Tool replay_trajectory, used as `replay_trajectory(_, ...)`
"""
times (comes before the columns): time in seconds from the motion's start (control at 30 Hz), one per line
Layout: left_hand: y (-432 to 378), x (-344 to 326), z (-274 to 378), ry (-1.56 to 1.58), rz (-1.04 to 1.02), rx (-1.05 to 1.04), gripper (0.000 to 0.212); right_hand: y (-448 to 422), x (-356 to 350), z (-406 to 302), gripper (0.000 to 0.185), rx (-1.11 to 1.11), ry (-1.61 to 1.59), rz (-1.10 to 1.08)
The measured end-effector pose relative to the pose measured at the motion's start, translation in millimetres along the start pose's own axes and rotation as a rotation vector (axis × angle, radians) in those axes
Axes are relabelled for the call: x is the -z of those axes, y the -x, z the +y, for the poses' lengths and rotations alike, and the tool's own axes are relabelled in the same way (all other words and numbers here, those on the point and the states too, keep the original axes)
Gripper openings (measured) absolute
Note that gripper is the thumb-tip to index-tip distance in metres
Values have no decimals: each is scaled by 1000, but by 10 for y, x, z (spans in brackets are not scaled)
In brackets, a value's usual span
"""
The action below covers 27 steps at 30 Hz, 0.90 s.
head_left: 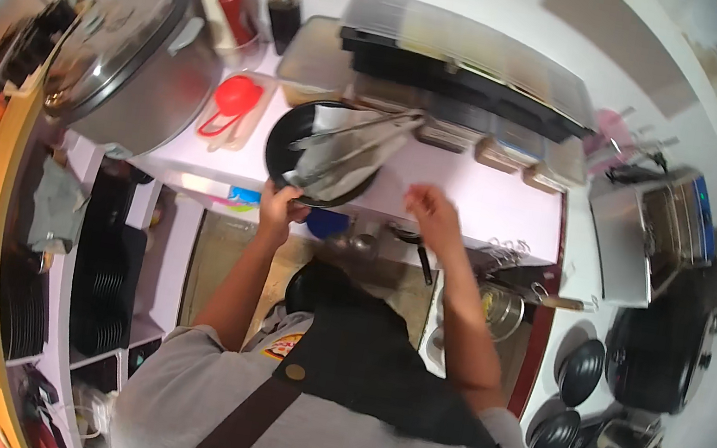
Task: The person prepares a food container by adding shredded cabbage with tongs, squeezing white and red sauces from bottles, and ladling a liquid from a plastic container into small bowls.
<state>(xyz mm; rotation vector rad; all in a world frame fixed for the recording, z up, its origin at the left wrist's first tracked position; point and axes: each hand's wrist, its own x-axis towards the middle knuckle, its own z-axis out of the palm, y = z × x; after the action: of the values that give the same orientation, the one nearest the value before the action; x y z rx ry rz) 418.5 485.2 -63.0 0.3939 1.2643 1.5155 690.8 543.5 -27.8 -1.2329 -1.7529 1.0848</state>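
Observation:
My left hand (280,213) grips the near left rim of a round black bowl (285,142) at the front of the pale counter. White paper (339,168) lies in the bowl, and metal tongs (366,132) rest across it, their far end past the bowl's right rim. To the bowl's right my right hand (432,213) is raised near the counter's front edge, its fingers bent and slightly blurred; I see nothing held in it. Left of the bowl a red cup-shaped utensil (238,97) with a looped handle sits on a pale tray (255,120).
A large metal pot (149,78) stands at the left. Behind the bowl are lidded containers (318,59), a long black condiment box (458,81) and a dark bottle (283,19). Below the counter edge hangs a black-handled utensil (424,262). A steel appliance (623,238) stands at the right.

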Motion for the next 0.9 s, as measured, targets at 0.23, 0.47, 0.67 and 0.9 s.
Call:
replay_trajectory(0.23, -298, 405, 270, 110, 14, -5, 34, -771, -50, 154, 29, -467, 40, -423)
replay_trajectory(0.47, -280, 603, 394, 78, 111, -11, 36, 72, -573, 314, 36, -703, 216, -1036)
replay_trajectory(0.67, -386, 837, 369, 55, -49, -34, 38, 257, -1149, 802, 38, -332, 382, -1063)
replay_trajectory(0.9, -101, 1102, -378, 47, 118, 34, 38, 1356, -732, 1148, 37, -305, 210, -503)
